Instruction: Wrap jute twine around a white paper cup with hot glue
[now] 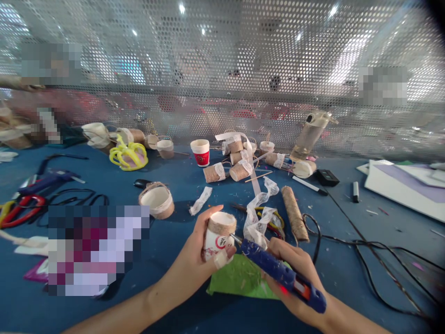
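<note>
My left hand (198, 250) is wrapped round a white paper cup (213, 243) with red print and brown twine wound below its rim. A strip of tape or bandage circles the left thumb. In my right hand (292, 273) is a blue hot glue gun (278, 264), a red light glowing on it. Its metal nozzle touches or nearly touches the cup just under the twine. Beneath both hands lies a green sheet (243, 280). Crumpled white lace ribbon (255, 218) lies just beyond the gun, partly over scissors (276, 222).
A roll of twine (295, 213) and black cables (368, 264) lie to the right. Several twine-wrapped cups (239, 170), a red and white cup (200, 153) and a bottle (310, 134) stand near the perforated metal screen (222, 69). Another glue gun (47, 181) rests left.
</note>
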{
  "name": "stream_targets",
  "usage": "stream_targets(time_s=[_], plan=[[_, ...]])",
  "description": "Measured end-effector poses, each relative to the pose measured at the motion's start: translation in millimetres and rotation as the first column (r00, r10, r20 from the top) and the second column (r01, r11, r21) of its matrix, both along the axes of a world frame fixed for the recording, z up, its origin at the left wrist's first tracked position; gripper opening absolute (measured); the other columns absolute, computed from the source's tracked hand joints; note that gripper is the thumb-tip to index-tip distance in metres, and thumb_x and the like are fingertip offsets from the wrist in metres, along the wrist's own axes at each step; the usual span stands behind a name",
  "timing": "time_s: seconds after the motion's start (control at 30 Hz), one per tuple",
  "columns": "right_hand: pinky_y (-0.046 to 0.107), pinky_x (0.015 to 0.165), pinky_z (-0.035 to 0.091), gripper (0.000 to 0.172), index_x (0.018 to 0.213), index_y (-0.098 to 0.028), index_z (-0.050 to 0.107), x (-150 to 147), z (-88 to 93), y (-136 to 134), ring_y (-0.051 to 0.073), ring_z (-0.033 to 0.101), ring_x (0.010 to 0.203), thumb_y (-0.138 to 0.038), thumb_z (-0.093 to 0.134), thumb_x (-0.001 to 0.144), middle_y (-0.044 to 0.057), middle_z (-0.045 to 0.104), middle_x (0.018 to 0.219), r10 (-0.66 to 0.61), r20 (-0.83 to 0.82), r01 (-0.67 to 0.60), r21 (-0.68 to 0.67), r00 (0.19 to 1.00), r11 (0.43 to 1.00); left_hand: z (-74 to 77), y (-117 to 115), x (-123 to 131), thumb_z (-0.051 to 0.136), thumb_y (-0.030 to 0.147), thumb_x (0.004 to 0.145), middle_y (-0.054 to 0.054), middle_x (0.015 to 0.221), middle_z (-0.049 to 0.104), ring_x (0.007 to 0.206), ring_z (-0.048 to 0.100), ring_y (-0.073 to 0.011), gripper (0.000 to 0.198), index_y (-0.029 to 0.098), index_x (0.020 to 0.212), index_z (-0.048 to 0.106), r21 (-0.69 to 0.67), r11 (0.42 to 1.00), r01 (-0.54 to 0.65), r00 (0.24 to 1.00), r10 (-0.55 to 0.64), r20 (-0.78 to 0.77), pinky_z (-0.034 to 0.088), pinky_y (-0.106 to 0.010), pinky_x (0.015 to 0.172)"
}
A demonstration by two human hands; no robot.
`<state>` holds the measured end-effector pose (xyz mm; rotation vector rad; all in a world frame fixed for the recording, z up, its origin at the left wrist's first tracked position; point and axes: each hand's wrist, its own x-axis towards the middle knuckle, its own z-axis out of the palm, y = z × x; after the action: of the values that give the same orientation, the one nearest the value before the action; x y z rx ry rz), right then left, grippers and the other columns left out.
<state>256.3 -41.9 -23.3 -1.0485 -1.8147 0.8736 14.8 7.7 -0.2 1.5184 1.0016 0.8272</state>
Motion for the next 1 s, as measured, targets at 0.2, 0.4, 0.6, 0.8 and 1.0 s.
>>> stream_targets(time_s=[0.2, 0.4, 0.6, 0.8, 1.0], plan=[[0.026, 0.057, 0.032, 0.027, 0.079, -0.025, 0.036, 1.8, -0.1, -0.7, 0.013, 0.040, 0.060, -0.011, 0.060, 0.079, -0.004, 0.045, 0.073, 0.000, 0.046, -0.001, 0.024, 0.999, 1.000, -0.3, 0.1, -0.1, 0.067, 0.038, 0.088, -0.004, 0.116, 0.056, 0.090, 0.056, -0.0189, 0.068, 0.033, 0.143, 0.028, 0.020, 1.000, -0.002, 0.999, 0.003, -0.034, 0.049, -0.032, 0.085], [0.025, 0.056, 0.031, 0.028, 0.079, -0.025, 0.036, 2.8, 1.2, -1.8, 0.013, 0.041, 0.060, -0.011, 0.060, 0.080, -0.004, 0.044, 0.073, -0.005, 0.065, 0.003, 0.025, 0.998, 1.000, -0.8, -0.5, -0.6, 0.068, 0.036, 0.087, -0.004, 0.115, 0.055, 0.090, 0.057, -0.0190, 0.067, 0.034, 0.142, 0.030, 0.003, 1.000, 0.002, 1.000, -0.002, -0.003, 0.050, -0.032, 0.085], [0.025, 0.056, 0.032, 0.029, 0.078, -0.024, 0.036, 1.9, 3.8, -3.6, 0.012, 0.041, 0.059, -0.009, 0.060, 0.081, -0.005, 0.044, 0.072, -0.016, 0.059, 0.015, 0.022, 0.998, 1.000, -1.9, -0.5, -1.0, 0.067, 0.038, 0.088, -0.003, 0.117, 0.054, 0.091, 0.056, -0.0180, 0.065, 0.035, 0.141, 0.029, -0.014, 1.000, 0.007, 1.000, -0.007, -0.004, 0.050, -0.032, 0.087], [0.026, 0.056, 0.032, 0.029, 0.078, -0.024, 0.036, 2.8, 1.2, -3.3, 0.012, 0.041, 0.059, -0.010, 0.061, 0.080, -0.005, 0.044, 0.072, -0.031, 0.060, 0.032, -0.008, 0.998, 0.999, -0.5, 1.0, -2.0, 0.068, 0.038, 0.087, -0.004, 0.120, 0.056, 0.096, 0.058, -0.0203, 0.068, 0.034, 0.143, 0.029, -0.030, 1.000, -0.008, 1.000, 0.008, -0.008, 0.050, -0.033, 0.088], [0.027, 0.056, 0.032, 0.024, 0.078, -0.024, 0.039, 4.2, -0.4, -4.8, 0.014, 0.045, 0.059, -0.013, 0.059, 0.082, -0.003, 0.048, 0.073, -0.036, 0.082, 0.038, -0.027, 0.996, 0.999, 0.2, 0.3, -2.9, 0.066, 0.040, 0.088, -0.003, 0.121, 0.054, 0.096, 0.056, -0.0195, 0.067, 0.036, 0.142, 0.026, -0.024, 1.000, 0.003, 1.000, -0.004, -0.020, 0.049, -0.032, 0.088]])
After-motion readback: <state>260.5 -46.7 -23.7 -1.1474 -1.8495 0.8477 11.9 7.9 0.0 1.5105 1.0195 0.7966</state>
